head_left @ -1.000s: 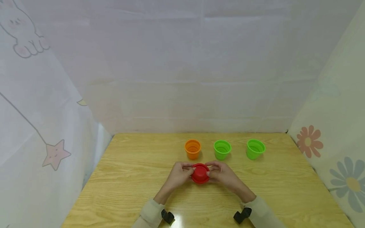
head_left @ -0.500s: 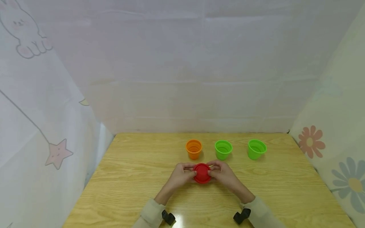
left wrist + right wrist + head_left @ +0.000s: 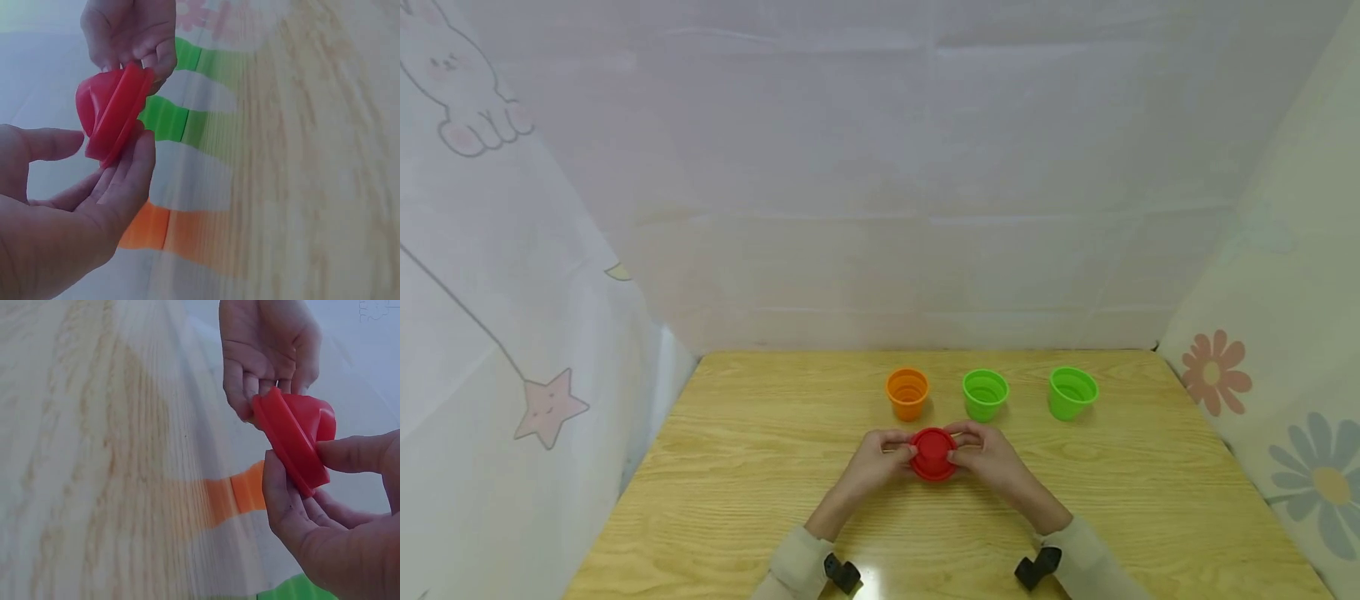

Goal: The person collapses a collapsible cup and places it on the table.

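Between both hands is a red collapsible cup (image 3: 933,455), folded down short, with a wide rim and a raised, dented middle (image 3: 103,100). The left hand (image 3: 872,462) pinches its left side, thumb on the near face and fingers behind. From the other side the right hand (image 3: 992,465) grips it the same way, its thumb pressing near the raised part (image 3: 319,422) in the right wrist view. The cup is held up over the table, tilted on edge in both wrist views. Its far side is hidden from the head view.
An orange cup (image 3: 907,395) and two green cups, one in the middle (image 3: 985,395) and one at the right (image 3: 1072,393), stand upright in a row beyond the hands on the wooden table (image 3: 737,467). Pale printed cloth (image 3: 880,183) hangs behind and at both sides.
The red cup has shifted slightly right in the hands. Its middle looked raised, then flatter half a second ago, and looks raised again now. The other cups stay put.
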Available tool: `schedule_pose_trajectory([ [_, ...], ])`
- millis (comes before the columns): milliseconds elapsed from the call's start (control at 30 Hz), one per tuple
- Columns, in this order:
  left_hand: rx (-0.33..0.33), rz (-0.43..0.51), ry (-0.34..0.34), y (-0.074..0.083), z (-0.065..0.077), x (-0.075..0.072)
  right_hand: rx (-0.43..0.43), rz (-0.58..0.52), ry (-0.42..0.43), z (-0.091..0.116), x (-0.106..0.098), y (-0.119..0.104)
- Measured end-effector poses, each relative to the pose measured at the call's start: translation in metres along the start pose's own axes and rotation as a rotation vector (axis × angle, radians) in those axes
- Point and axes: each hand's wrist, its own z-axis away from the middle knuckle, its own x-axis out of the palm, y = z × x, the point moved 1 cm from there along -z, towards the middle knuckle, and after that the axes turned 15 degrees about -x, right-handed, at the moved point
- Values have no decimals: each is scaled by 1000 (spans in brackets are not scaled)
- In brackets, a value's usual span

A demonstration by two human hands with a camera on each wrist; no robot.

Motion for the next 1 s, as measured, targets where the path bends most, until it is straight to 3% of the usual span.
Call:
schedule_pose_trajectory([
  [133,0,-42,-1,0,0,-4,-12,-5,-70,1,-3,1],
  [300,21,-218,18,3,1,-11,-62,12,-197,2,-5,4],
  [433,20,-273,-26,7,1,-15,-89,15,-248,2,-6,6],
  [633,5,-236,-60,8,2,-17,-65,29,-236,2,-6,0],
  [800,-16,-169,-43,6,1,-18,-18,22,-182,2,-6,-2],
  [1000,-9,-88,6,3,0,-18,21,-74,-137,1,-8,0],
])
